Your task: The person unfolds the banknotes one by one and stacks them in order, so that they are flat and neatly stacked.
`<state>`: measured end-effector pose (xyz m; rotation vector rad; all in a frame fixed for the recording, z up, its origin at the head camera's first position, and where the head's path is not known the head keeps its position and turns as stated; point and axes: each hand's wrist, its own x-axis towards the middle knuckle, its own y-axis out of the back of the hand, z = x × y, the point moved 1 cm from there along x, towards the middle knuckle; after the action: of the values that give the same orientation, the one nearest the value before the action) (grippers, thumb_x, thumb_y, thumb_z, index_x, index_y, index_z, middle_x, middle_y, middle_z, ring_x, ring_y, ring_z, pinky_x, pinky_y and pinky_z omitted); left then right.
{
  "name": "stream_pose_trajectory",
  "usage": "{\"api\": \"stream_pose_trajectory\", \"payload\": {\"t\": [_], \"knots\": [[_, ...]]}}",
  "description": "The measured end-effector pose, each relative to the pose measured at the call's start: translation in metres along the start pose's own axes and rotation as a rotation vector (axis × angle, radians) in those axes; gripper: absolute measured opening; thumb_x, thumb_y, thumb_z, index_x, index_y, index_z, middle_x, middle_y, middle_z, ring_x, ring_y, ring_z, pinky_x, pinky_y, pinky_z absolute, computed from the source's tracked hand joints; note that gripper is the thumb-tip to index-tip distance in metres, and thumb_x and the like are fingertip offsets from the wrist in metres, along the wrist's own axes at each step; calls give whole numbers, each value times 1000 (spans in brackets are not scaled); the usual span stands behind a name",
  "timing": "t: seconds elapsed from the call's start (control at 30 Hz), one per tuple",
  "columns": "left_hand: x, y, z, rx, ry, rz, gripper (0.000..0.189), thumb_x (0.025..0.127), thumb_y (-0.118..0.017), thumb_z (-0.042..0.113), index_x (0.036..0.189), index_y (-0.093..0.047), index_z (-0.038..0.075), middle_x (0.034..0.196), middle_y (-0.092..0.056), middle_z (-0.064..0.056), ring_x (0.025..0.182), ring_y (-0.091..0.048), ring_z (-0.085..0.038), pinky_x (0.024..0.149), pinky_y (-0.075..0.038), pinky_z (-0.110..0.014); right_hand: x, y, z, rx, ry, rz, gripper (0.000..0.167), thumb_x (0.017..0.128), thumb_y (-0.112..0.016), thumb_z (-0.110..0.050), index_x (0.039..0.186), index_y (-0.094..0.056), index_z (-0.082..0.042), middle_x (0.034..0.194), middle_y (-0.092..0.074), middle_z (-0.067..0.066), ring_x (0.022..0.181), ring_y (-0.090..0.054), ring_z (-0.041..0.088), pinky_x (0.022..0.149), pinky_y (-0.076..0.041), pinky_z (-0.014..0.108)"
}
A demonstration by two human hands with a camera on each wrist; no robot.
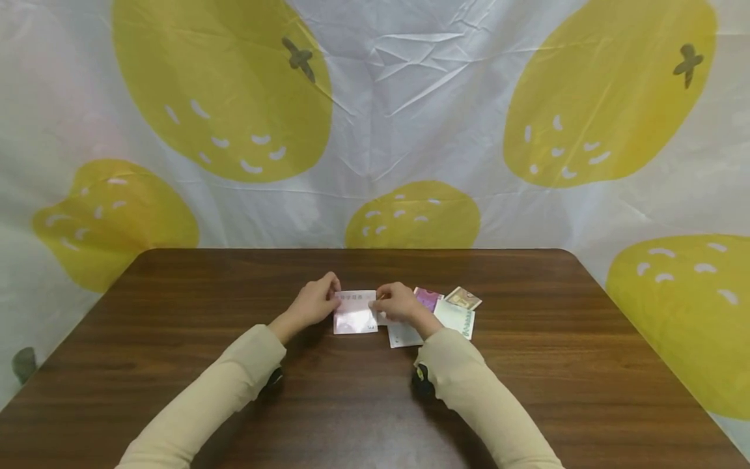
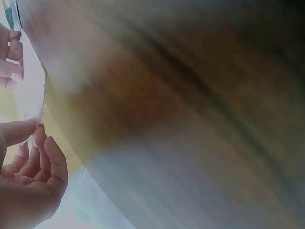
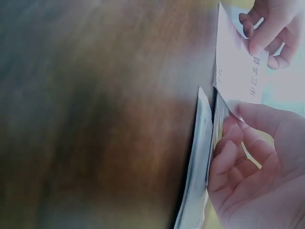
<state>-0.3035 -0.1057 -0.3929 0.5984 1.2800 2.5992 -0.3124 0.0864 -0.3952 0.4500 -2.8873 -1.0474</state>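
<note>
A pink paper banknote (image 1: 355, 311) with printed characters is held up between both hands over the table. My left hand (image 1: 312, 303) pinches its left edge between thumb and forefinger, the other fingers loosely curled. On the opposite edge, my right hand (image 1: 403, 303) pinches the note the same way; the right wrist view shows the thumb on the note (image 3: 236, 69) face. Under and beside the right hand lie other notes: a purple one (image 1: 428, 298), a brown one (image 1: 464, 298), a pale green one (image 1: 454, 317) and a whitish one (image 1: 404, 335), partly hidden by the hand.
Both hands work above a dark brown wooden table (image 1: 340, 404). Behind its far edge hangs a white cloth (image 1: 363, 130) printed with yellow fruit. A black strap device (image 1: 423, 381) shows under the right sleeve, another (image 1: 273, 378) under the left.
</note>
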Motion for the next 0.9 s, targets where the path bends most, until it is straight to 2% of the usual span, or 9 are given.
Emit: {"api": "stream_pose_trajectory", "payload": {"t": [0.23,0.4,0.57,0.73,0.9], "knots": [[1,6,3,-90,36,25,11,79,-60,5,84,-50,5,67,-49,-1,58,-45,-15,55,-37,-28,-3,7,-3,11,62,20,13,80,-62,-12,81,-63,1,66,-56,1,57,-48,10,52,-40,21],[2,10,5,-173,63,30,9,81,-60,7,83,-51,4,66,-52,-2,58,-48,-15,55,-39,-27,-6,12,-4,53,49,-6,17,82,-61,-14,86,-64,2,70,-56,2,60,-50,12,53,-41,22],[2,12,5,-258,109,-4,10,83,-59,9,85,-51,3,67,-56,-8,55,-51,-16,51,-41,-26,-9,16,-3,89,26,-31,19,83,-61,-15,90,-65,1,70,-56,2,60,-49,12,52,-40,22],[0,15,7,-342,154,-45,11,85,-57,10,88,-51,2,72,-58,-16,58,-51,-19,50,-42,-26,-14,20,-3,80,35,-59,20,84,-59,-17,93,-65,0,68,-56,1,56,-46,11,49,-37,22],[0,15,9,-425,172,-66,12,87,-56,9,91,-51,-1,72,-57,-14,61,-52,-25,55,-45,-36,-23,25,-5,119,37,-92,23,85,-58,-17,98,-64,1,64,-54,3,50,-40,10,44,-30,22]]}}
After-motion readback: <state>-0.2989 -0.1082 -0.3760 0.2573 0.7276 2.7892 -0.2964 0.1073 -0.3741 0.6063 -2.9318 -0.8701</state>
